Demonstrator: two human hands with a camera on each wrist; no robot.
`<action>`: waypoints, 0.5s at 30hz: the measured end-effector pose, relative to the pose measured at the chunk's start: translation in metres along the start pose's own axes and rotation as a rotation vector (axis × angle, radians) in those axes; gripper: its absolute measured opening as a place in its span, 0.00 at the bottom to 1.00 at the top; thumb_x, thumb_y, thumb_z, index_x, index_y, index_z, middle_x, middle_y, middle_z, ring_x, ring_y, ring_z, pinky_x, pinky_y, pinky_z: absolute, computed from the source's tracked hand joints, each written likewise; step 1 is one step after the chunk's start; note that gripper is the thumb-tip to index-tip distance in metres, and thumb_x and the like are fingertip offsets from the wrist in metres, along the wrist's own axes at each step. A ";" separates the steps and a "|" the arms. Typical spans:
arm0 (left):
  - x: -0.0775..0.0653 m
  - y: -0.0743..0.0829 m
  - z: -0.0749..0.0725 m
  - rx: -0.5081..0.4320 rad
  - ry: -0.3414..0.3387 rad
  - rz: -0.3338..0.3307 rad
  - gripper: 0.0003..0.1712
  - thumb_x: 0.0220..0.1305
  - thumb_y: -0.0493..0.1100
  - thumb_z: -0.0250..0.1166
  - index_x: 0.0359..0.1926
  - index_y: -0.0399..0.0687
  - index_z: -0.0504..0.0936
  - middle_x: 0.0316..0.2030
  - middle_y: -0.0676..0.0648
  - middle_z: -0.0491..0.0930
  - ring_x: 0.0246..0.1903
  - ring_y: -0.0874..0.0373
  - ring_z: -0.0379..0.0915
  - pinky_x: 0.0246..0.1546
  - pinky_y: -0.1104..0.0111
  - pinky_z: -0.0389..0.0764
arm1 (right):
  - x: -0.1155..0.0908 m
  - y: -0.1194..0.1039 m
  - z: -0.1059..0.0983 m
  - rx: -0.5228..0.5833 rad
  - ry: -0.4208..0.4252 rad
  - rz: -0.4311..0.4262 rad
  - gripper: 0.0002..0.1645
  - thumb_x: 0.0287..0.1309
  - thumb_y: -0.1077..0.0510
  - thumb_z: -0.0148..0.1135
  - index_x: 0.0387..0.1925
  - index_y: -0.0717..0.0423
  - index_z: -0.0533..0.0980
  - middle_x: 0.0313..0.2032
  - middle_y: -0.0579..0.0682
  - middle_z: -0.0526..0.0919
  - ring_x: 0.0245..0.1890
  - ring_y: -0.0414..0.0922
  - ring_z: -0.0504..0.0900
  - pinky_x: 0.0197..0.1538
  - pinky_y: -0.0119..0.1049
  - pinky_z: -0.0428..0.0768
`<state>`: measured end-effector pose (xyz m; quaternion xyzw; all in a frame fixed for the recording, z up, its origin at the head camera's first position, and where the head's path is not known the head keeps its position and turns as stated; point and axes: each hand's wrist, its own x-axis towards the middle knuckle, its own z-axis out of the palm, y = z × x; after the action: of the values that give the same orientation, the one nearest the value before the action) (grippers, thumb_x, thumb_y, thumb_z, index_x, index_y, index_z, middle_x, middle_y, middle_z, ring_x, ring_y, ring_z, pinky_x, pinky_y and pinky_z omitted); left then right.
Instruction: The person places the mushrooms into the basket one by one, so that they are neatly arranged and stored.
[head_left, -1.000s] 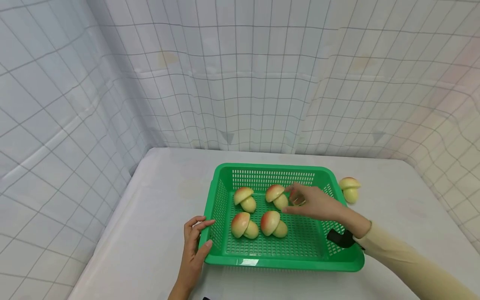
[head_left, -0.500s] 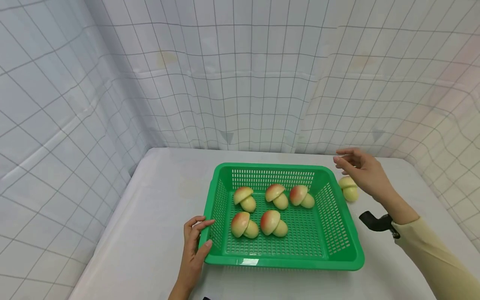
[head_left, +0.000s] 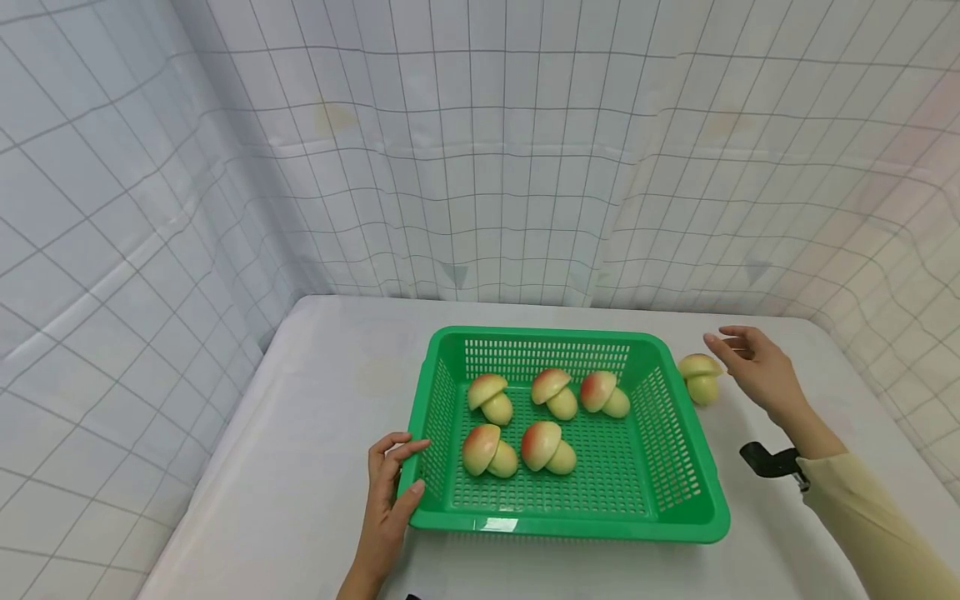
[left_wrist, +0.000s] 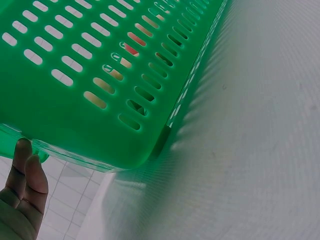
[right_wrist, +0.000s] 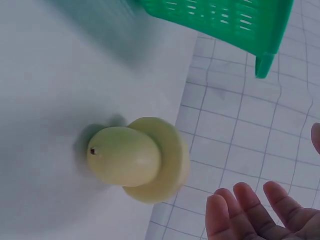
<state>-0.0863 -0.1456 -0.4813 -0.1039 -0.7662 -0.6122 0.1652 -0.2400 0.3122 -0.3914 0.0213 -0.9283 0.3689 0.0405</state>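
Note:
Several toy mushrooms point(head_left: 549, 447) with red-and-yellow caps and pale yellow stems lie inside a green plastic basket point(head_left: 562, 528). My left hand point(head_left: 392, 492) holds the basket's left rim; the left wrist view shows fingertips point(left_wrist: 35, 172) against the rim from outside. Another toy mushroom point(head_left: 701, 379) lies on the table just outside the basket's right wall. Beside it, to the right, my right hand point(head_left: 757, 371) hovers with relaxed fingers and nothing in them. In the right wrist view the mushroom's stem point(right_wrist: 122, 157) points away from those fingers.
The basket stands on a white-covered table point(head_left: 315, 400). White cloth walls with a grid pattern point(head_left: 525, 167) close off the back and both sides. A dark wrist strap with a camera point(head_left: 772, 460) sits on my right wrist.
My right hand has let go of a toy mushroom at the basket's back right, then risen out and moved right to the mushroom on the table. The left hand has stayed put.

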 end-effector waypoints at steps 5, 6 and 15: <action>0.000 0.000 0.000 -0.001 0.007 0.007 0.23 0.63 0.32 0.49 0.59 0.46 0.70 0.60 0.47 0.52 0.59 0.59 0.51 0.56 0.76 0.55 | 0.001 0.014 0.006 -0.024 -0.084 0.085 0.50 0.60 0.32 0.43 0.67 0.67 0.51 0.58 0.71 0.63 0.57 0.67 0.63 0.48 0.61 0.68; 0.000 0.000 0.000 0.002 0.007 0.005 0.23 0.63 0.32 0.49 0.59 0.46 0.70 0.60 0.47 0.52 0.59 0.59 0.51 0.56 0.76 0.55 | 0.002 0.017 0.008 -0.029 -0.104 0.103 0.51 0.60 0.31 0.43 0.67 0.68 0.50 0.59 0.72 0.61 0.58 0.67 0.62 0.49 0.62 0.67; 0.000 -0.001 0.000 0.000 0.008 -0.011 0.23 0.63 0.32 0.49 0.59 0.46 0.70 0.60 0.48 0.52 0.59 0.58 0.51 0.55 0.74 0.56 | 0.002 0.035 0.017 -0.083 -0.246 0.196 0.59 0.57 0.28 0.42 0.66 0.74 0.43 0.61 0.77 0.54 0.58 0.73 0.57 0.48 0.63 0.68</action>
<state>-0.0862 -0.1462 -0.4822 -0.0973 -0.7660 -0.6137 0.1648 -0.2456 0.3257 -0.4272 -0.0262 -0.9383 0.3270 -0.1090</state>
